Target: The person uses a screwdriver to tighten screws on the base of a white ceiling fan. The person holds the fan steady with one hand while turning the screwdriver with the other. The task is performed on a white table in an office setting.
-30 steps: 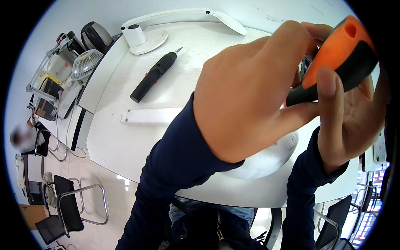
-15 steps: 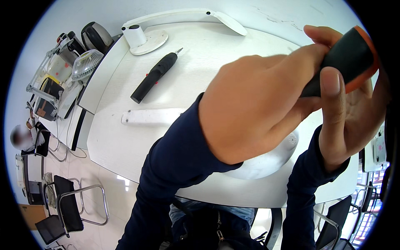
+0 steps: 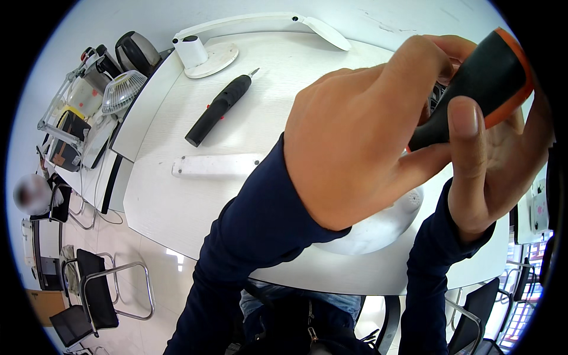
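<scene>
A handheld tool with a thick black handle and an orange rim is held up at the far right, above the table. My left hand reaches across with its fingers closed around the tool's narrower end, which they largely hide. My right hand grips the thick end, its thumb pressed on the black side. Below my left forearm lie a white bar with screws and a rounded white part; whether they join is hidden. A black electric screwdriver lies farther left, its bit pointing away.
At the back of the white table stands a white desk lamp. A kettle and a small wire-guarded fan heater crowd the left-hand desk. Chairs stand on the floor; another person sits far left.
The tool has tilted slightly, showing more of its black neck. My left hand's fingers have shifted up and toward the left; my right hand has moved only a little.
</scene>
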`<state>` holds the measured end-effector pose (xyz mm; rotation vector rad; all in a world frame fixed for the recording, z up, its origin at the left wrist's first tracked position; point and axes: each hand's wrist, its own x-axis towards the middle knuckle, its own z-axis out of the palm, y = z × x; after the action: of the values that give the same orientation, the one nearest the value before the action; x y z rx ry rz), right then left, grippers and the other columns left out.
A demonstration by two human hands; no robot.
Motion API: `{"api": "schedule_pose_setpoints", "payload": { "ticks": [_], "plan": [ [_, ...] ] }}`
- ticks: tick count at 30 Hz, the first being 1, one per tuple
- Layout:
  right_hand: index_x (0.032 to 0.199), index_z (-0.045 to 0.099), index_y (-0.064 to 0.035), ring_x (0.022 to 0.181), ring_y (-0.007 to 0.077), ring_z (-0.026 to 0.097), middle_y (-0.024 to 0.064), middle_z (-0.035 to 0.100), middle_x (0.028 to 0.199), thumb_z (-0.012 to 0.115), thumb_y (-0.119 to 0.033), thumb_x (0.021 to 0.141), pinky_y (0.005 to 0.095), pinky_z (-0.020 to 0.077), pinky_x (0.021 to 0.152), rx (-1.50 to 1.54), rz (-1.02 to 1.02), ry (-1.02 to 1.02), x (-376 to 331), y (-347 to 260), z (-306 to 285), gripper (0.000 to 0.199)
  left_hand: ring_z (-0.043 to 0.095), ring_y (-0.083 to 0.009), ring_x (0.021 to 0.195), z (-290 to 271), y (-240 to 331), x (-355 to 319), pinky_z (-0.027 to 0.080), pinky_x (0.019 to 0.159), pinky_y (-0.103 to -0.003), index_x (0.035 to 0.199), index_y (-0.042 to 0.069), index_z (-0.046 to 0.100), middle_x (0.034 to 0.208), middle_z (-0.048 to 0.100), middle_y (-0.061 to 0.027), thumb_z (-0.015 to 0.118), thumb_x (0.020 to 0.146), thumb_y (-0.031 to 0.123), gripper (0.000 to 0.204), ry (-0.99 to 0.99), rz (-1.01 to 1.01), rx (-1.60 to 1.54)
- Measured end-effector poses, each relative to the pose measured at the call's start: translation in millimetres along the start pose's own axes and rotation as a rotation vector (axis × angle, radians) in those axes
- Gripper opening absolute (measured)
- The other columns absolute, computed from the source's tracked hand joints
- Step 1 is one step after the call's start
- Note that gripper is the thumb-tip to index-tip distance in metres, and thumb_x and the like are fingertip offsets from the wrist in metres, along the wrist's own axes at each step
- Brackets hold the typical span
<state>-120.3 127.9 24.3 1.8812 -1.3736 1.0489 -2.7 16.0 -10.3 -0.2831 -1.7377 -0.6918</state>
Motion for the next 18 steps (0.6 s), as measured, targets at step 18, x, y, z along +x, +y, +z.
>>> {"api": "schedule_pose_setpoints", "payload": {
  "ticks": [18],
  "plan": [
    [0.129, 0.031, -0.0104, 0.082, 0.0296, 0.064, 0.0257, 0.058, 0.103, 0.06, -0.039, 0.082, 0.0405, 0.052, 0.074, 0.006, -0.016, -0.005, 5, 1, 5, 0.063, 0.056, -0.0313, 0.054, -6, 1, -3, 0.041, 0.046, -0.037, 0.101, 0.0, 0.045, 0.059, 0.055, -0.0114, 0.066, 0.07, 0.009, 0.039, -0.115, -0.054, -0.028]
  ]
}}
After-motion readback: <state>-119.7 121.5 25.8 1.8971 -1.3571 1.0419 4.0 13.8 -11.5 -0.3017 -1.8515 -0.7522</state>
